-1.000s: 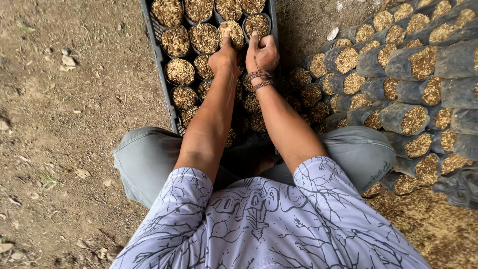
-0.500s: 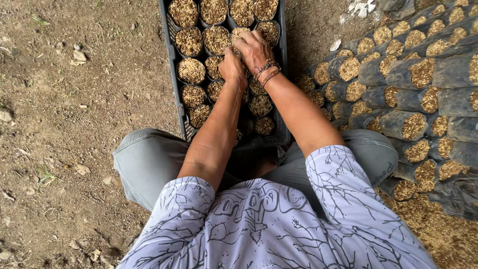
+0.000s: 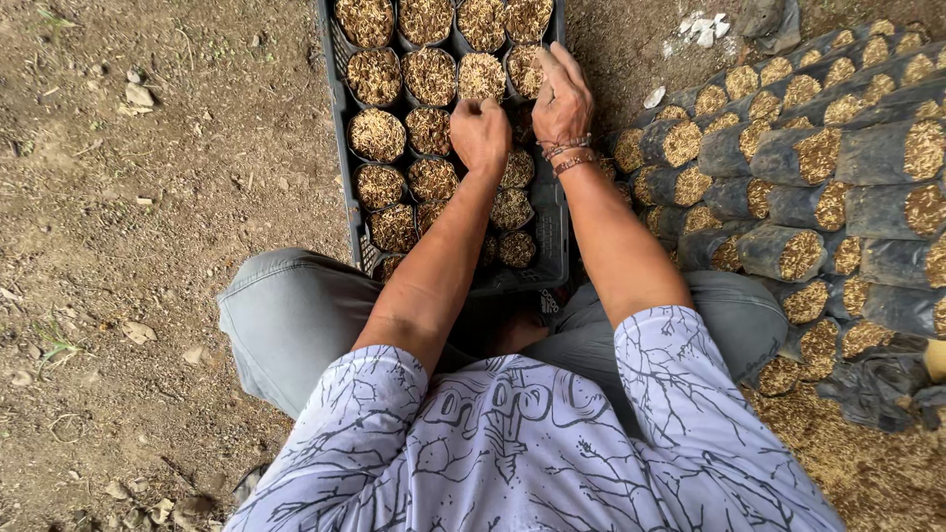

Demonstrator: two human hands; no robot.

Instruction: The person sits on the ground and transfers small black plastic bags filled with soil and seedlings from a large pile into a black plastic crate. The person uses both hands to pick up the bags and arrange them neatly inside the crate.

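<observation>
1. left hand (image 3: 480, 133): it sits over the crate (image 3: 340, 148), fingers curled into a near fist, tips down at the rim of a filled bag (image 3: 483, 77) in the second row. whether the fingers pinch the bag's edge cannot be told; the knuckles hide the tips.
2. right hand (image 3: 564, 99): fingers lie spread and slightly bent, palm down, on the bag (image 3: 525, 71) at the crate's right wall. it presses or steadies; no closed grasp is visible.
3. location: both bags stand upright in the crate between the knees, packed against neighbours on all sides.
4. technique, as a judgement: seat each bag vertical and tight to its neighbour. push on the rim, not the loose fill, so husk does not spill.
5. keep rows straight, leaving no gaps beside the wall.
6. the stacked bags (image 3: 818, 187) lie on their sides to the right, near the right elbow.
</observation>
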